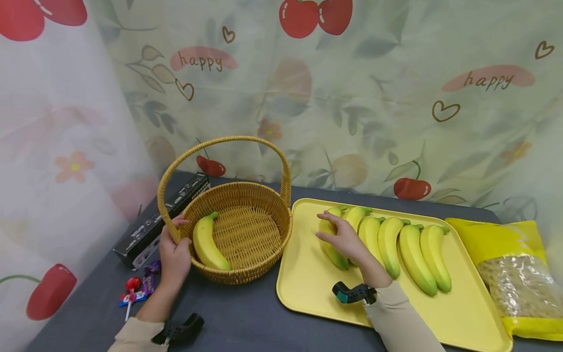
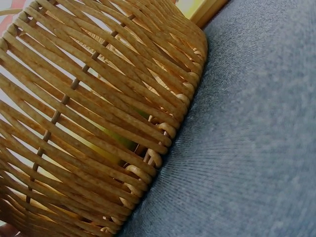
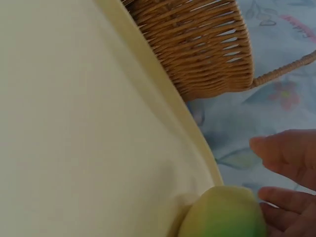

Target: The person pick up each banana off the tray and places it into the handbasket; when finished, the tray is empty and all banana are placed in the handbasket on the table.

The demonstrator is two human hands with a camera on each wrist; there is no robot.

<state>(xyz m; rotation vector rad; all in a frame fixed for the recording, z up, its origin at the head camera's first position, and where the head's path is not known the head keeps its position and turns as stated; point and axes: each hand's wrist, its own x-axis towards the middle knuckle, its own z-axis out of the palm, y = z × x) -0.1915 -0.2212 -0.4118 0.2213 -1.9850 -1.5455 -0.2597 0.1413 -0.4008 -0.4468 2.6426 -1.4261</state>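
A woven wicker basket with a tall arched handle stands on the dark tablecloth; one banana lies inside at its left. My left hand grips the basket's left rim by the foot of the handle, thumb on the near side. In the left wrist view the woven wall fills most of the frame. On the yellow tray several bananas lie in a row. My right hand hovers over the leftmost banana, thumb and fingers spread apart, partly hiding it.
Left of the basket lies a long black box, with a red lollipop and wrapped sweets in front. A yellow bag with a see-through window sits against the tray's right side. A printed curtain hangs behind the table.
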